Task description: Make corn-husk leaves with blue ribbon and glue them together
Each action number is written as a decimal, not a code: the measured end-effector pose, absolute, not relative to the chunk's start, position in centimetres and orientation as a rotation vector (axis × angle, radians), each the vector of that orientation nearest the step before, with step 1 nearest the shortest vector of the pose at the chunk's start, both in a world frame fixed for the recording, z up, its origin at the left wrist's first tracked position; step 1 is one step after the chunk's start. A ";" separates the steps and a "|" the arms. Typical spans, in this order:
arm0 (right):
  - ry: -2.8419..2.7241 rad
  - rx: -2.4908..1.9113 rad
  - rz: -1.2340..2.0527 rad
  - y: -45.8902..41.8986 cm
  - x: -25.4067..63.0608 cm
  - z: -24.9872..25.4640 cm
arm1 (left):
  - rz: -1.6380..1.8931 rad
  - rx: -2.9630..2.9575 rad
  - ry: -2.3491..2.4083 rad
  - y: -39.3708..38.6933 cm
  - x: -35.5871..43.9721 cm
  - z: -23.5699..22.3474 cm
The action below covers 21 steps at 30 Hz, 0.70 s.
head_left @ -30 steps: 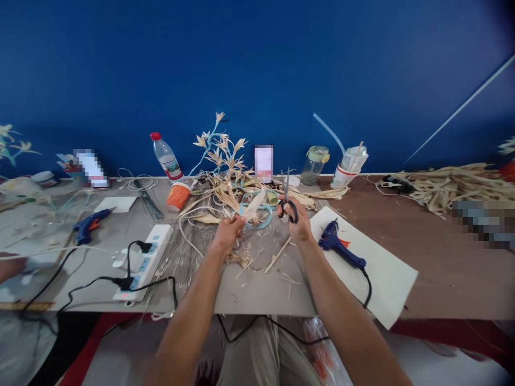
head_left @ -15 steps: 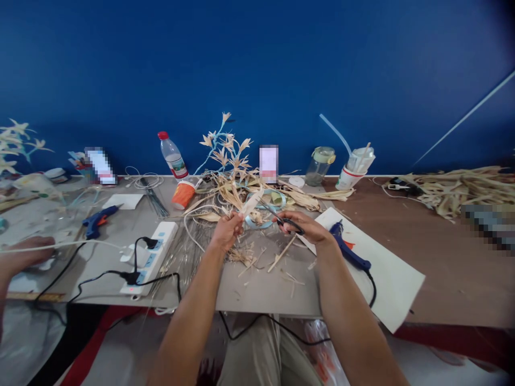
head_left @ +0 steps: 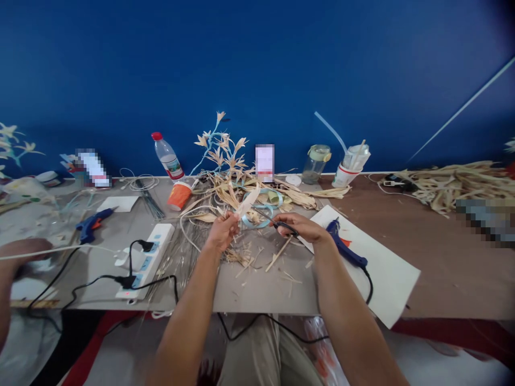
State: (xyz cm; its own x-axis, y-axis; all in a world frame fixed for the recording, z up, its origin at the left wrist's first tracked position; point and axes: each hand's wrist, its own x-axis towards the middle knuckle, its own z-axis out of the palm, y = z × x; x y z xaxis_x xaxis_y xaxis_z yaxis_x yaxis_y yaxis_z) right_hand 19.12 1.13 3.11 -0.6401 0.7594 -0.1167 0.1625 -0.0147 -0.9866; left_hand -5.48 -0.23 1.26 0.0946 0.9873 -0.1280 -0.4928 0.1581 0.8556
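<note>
Pinched in my left hand (head_left: 224, 230) is a pale, pointed piece of dried husk (head_left: 248, 202), its tip up and to the right. My right hand (head_left: 295, 226) grips black-handled scissors (head_left: 286, 227), whose blades point left toward the husk piece; whether they touch it I cannot tell. Behind both hands lies a heap of dried husk strips (head_left: 225, 187) with a light blue ribbon (head_left: 257, 219) among them. A spray of husk flowers on a blue stem (head_left: 219, 140) leans up from the heap. Small trimmings (head_left: 238, 257) litter the table below my hands.
A blue glue gun (head_left: 345, 244) rests on a white board (head_left: 396, 279) at the right. Left are a power strip (head_left: 155, 252) with black cords, an orange cup (head_left: 179, 196), a bottle (head_left: 169, 158) and another glue gun (head_left: 92, 225). Another person's hand (head_left: 28, 249) is at the far left.
The whole view has shifted slightly, so things sit a little further left. My left hand still pinches the husk piece, and the scissors stay in my right hand, their handles seeming closer together.
</note>
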 end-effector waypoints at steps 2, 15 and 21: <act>-1.800 -0.934 1.689 1.1 18.6 3.1 | 1.227 0.765 0.862 -0.3 -5.3 1.2; -1.675 -0.942 1.728 0.2 16.3 3.7 | 1.173 0.836 0.897 -0.5 -4.8 1.3; -1.664 -0.952 1.731 0.3 16.2 3.6 | 1.171 0.888 0.939 -0.5 -4.8 1.1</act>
State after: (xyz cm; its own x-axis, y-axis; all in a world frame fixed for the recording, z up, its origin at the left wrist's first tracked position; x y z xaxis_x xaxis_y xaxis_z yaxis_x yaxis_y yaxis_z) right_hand 16.15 0.32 3.58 -0.5970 0.7940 -0.1147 0.0836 -0.0806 -0.9932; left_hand -4.77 -0.46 1.11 0.1314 0.9829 -0.1292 -0.3398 0.1671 0.9255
